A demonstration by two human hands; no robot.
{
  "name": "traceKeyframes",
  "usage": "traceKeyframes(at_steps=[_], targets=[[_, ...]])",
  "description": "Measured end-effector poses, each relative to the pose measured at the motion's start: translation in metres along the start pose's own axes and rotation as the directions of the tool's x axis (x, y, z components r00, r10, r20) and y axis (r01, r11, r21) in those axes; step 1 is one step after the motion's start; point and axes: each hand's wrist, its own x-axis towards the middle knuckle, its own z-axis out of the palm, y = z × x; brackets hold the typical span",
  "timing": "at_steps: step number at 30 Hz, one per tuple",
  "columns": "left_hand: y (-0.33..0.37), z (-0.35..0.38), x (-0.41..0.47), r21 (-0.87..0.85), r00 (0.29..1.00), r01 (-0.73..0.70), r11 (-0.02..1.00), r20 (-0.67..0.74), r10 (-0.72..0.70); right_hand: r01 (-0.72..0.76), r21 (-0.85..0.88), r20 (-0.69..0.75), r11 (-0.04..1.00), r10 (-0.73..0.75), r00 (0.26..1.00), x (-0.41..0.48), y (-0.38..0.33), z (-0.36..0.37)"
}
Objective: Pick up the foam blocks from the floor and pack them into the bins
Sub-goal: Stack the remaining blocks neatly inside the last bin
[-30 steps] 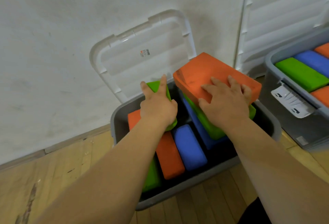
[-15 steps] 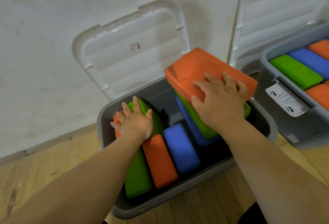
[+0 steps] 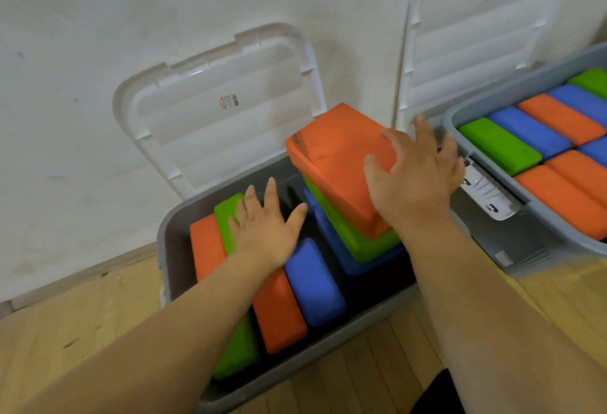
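- While both forearms are reaching forward from the lower edge of the view, the wooden floor (image 3: pixel 82 331) is showing beneath and between them.
- The near grey bin (image 3: pixel 295 371) is sitting on that floor, open, with foam blocks standing on edge in a row in its left half: a green block (image 3: pixel 226 216), an orange block (image 3: pixel 279 318) and a blue block (image 3: pixel 315 285), with another orange one (image 3: pixel 205 246) lying against the left wall.
- The left hand (image 3: pixel 266 233) is lying palm down over the tops of this row, fingers straight and spread, the thumb sticking out to the right; it is gripping nothing.
- In the right half of the bin a tilted stack is rising above the rim: a blue slab (image 3: pixel 331 236) at the bottom, a green slab (image 3: pixel 364 242) on it, and a large orange slab (image 3: pixel 335 157) on top.
- The right hand (image 3: pixel 414 180) is resting flat on the right end of the orange slab, its fingers splayed and reaching past the far edge, the thumb lying on the top face.
- Just to the right, a second grey bin (image 3: pixel 460 114) is standing packed with green, blue and orange blocks, a white latch (image 3: pixel 489 196) hanging on its near side.
- Behind the near bin its white lid (image 3: pixel 223 108) is leaning upright against the wall (image 3: pixel 98 35), with a small label on it.
- A second white lid (image 3: pixel 486 35) is leaning against the same wall behind the second bin.
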Motion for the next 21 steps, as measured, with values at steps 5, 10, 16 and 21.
traceKeyframes(at_steps=[5,10,16,21], targets=[[0.069,0.014,-0.041,-0.832,0.982,-0.003,0.554,0.103,0.16,-0.056,0.139,0.098,0.989,0.042,0.994,0.002,0.01,-0.006],[0.059,-0.034,-0.045,-0.884,0.99,-0.135,0.447,-0.143,0.016,0.017,0.412,0.179,0.911,-0.099,0.979,-0.001,-0.004,-0.013],[0.028,-0.095,-0.04,-0.641,0.916,-0.164,0.75,-0.381,-0.125,-0.006,0.485,0.422,0.875,-0.228,0.878,-0.01,-0.006,0.013],[0.039,-0.098,-0.041,-0.593,0.924,-0.156,0.79,-0.37,-0.095,-0.02,0.523,0.524,0.852,-0.303,0.796,-0.018,-0.01,0.04]])
